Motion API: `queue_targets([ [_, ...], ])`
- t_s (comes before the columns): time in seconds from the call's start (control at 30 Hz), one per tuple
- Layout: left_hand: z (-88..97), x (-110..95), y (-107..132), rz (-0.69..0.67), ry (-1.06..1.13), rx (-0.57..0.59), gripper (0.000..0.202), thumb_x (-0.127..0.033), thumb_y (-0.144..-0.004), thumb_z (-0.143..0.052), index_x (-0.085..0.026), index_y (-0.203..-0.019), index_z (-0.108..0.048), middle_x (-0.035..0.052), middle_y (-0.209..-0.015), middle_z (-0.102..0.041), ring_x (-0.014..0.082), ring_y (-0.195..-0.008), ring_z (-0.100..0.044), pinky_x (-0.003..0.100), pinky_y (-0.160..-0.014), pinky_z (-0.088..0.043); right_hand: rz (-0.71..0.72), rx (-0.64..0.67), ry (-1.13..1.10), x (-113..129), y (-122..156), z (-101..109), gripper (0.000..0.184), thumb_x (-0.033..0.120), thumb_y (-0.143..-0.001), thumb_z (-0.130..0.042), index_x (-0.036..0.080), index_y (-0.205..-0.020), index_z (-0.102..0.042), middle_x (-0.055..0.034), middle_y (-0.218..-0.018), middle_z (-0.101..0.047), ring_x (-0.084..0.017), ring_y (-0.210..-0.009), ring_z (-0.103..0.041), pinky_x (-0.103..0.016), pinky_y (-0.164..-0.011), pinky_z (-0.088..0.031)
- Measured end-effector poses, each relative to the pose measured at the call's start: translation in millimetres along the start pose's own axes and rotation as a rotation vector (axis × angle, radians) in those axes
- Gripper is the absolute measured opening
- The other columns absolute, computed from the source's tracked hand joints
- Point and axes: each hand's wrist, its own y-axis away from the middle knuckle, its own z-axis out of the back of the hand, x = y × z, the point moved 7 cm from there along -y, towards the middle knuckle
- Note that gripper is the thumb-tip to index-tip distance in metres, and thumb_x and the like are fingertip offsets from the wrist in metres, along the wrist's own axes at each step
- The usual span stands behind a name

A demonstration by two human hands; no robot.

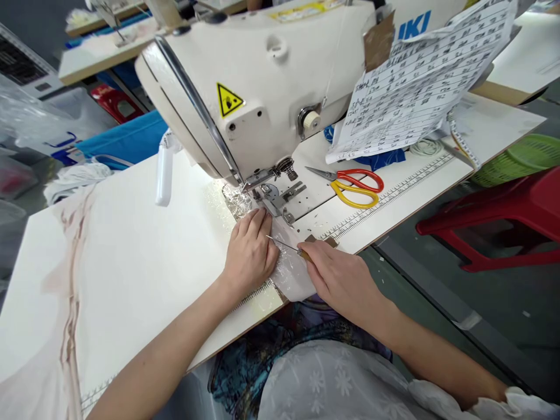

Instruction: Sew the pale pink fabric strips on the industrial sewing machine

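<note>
My left hand (251,245) is just in front of the sewing machine's presser foot (268,195), fingers curled together on a sheer white fabric (291,274). That fabric runs from under the needle area over the table's front edge. My right hand (339,274) is closed around the yellowish handle of an awl (284,244), whose thin metal shaft points left. The tip reaches the side of my left fingers, over the fabric. Shiny clear plastic (240,201) lies beside the needle area, left of the foot.
The white sewing machine (245,76) stands over the table (144,262). Scissors (354,185) with red and yellow handles lie to the right, near a printed ruler strip (394,192). A written sheet (406,93) hangs from the machine. Pale pink fabric (72,280) lies left; a red stool (499,216) stands right.
</note>
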Motion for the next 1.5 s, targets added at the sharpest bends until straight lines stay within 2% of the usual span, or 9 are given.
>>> queue_targets([
  [0.1, 1.2, -1, 1, -0.004, 0.01, -0.008, 0.045, -0.019, -0.094, -0.039, -0.002, -0.133, -0.052, 0.0228, -0.135, -0.056, 0.0335, -0.13, -0.048, 0.05, -0.109, -0.043, 0.0, 0.002, -0.002, 0, -1, -1, 0.027, 0.008, -0.096, -0.042, 0.011, -0.112, -0.063, -0.0073, -0.089, -0.072, -0.015, -0.065, -0.068, -0.023, -0.046, -0.042],
  [0.3, 2.7, -3, 2, -0.01, 0.012, -0.018, 0.045, -0.02, -0.094, -0.039, -0.001, -0.132, -0.054, 0.0225, -0.134, -0.059, 0.033, -0.129, -0.05, 0.049, -0.108, -0.043, -0.009, -0.003, -0.009, 1, -4, -5, 0.025, 0.01, -0.097, -0.041, 0.013, -0.11, -0.063, -0.0068, -0.09, -0.073, -0.017, -0.072, -0.07, -0.025, -0.05, -0.043],
  [0.57, 0.2, 4, 0, 0.029, -0.016, -0.002, 0.045, -0.02, -0.093, -0.041, -0.004, -0.134, -0.054, 0.0215, -0.137, -0.056, 0.0329, -0.13, -0.048, 0.049, -0.108, -0.042, -0.029, 0.026, -0.009, 2, -11, -10, 0.024, 0.012, -0.096, -0.044, 0.014, -0.112, -0.061, -0.0066, -0.091, -0.073, -0.019, -0.072, -0.07, -0.027, -0.054, -0.043],
  [0.77, 1.4, 14, -5, 0.098, -0.108, 0.018, 0.043, -0.021, -0.091, -0.046, -0.006, -0.13, -0.058, 0.0206, -0.122, -0.059, 0.0341, -0.111, -0.053, 0.048, -0.093, -0.049, -0.051, 0.043, -0.02, 5, -20, -11, 0.023, 0.012, -0.095, -0.045, 0.014, -0.109, -0.063, -0.0063, -0.091, -0.074, -0.019, -0.068, -0.07, -0.026, -0.051, -0.042],
  [0.87, 3.1, 20, -7, 0.09, -0.128, 0.029, 0.043, -0.019, -0.092, -0.045, -0.007, -0.131, -0.057, 0.0188, -0.123, -0.06, 0.033, -0.112, -0.053, 0.049, -0.096, -0.046, -0.05, 0.03, -0.065, 8, -19, -11, 0.023, 0.012, -0.095, -0.046, 0.013, -0.112, -0.062, -0.0071, -0.094, -0.076, -0.019, -0.07, -0.071, -0.026, -0.051, -0.044],
  [1.03, 4.7, 27, -5, 0.074, -0.107, 0.028, 0.044, -0.01, -0.088, -0.044, -0.011, -0.13, -0.058, 0.0156, -0.13, -0.061, 0.0317, -0.124, -0.049, 0.047, -0.102, -0.043, -0.048, 0.011, -0.123, 12, -10, -10, 0.024, 0.012, -0.095, -0.045, 0.012, -0.112, -0.062, -0.008, -0.094, -0.076, -0.019, -0.071, -0.072, -0.026, -0.053, -0.047],
  [1.3, 0.2, 6, -1, 0.04, -0.041, 0.017, 0.039, -0.025, -0.095, -0.044, -0.011, -0.129, -0.059, 0.0154, -0.136, -0.059, 0.0298, -0.129, -0.05, 0.048, -0.109, -0.04, -0.048, 0.004, -0.126, 9, -4, -8, 0.023, 0.013, -0.095, -0.044, 0.013, -0.11, -0.062, -0.0075, -0.089, -0.075, -0.019, -0.068, -0.072, -0.026, -0.051, -0.047],
  [1.5, 0.3, 6, -2, 0.049, -0.068, 0.051, 0.04, -0.019, -0.093, -0.045, -0.012, -0.13, -0.059, 0.0155, -0.137, -0.059, 0.031, -0.131, -0.049, 0.05, -0.11, -0.039, -0.06, -0.022, -0.127, 5, 1, -1, 0.024, 0.014, -0.096, -0.041, 0.014, -0.11, -0.061, -0.0092, -0.095, -0.077, -0.019, -0.068, -0.073, -0.027, -0.05, -0.046],
])
